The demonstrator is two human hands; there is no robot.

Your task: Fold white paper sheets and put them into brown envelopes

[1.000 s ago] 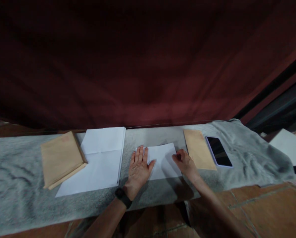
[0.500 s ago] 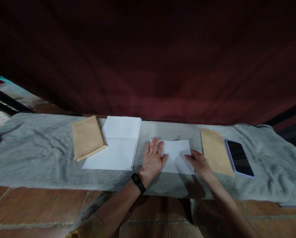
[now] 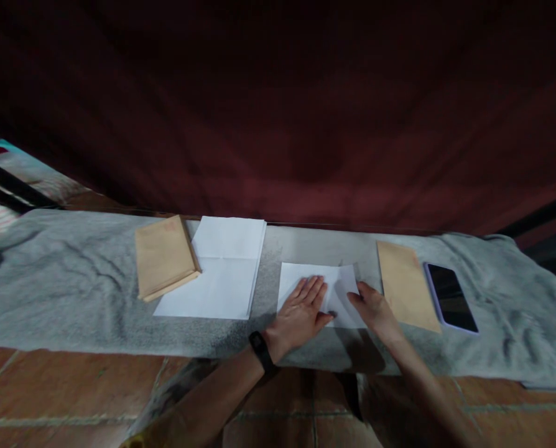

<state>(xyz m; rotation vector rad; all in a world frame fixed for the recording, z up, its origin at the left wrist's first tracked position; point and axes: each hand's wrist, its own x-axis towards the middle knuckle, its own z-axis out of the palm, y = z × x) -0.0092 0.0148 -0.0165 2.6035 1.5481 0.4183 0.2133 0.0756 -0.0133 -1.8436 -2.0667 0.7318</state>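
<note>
A folded white sheet of paper (image 3: 296,279) lies on the grey cloth (image 3: 73,292) in front of me. My left hand (image 3: 301,314), with a black band on its wrist, lies flat on the sheet's near half, fingers stretched out and together. My right hand (image 3: 374,308) rests on the sheet's right edge with its fingers bent down onto the paper. I cannot see whether it pinches the edge.
A stack of white sheets (image 3: 219,270) lies left of the folded sheet, with a pile of brown envelopes (image 3: 163,256) beside it. To the right lie a single brown envelope (image 3: 405,285) and a dark phone (image 3: 449,297). A dark red curtain (image 3: 278,124) hangs behind; a tiled floor is below.
My left hand has slid from the sheet's left edge toward its near middle, closer to the right hand. The camera view has swung left since a second ago. The right hand has barely moved.
</note>
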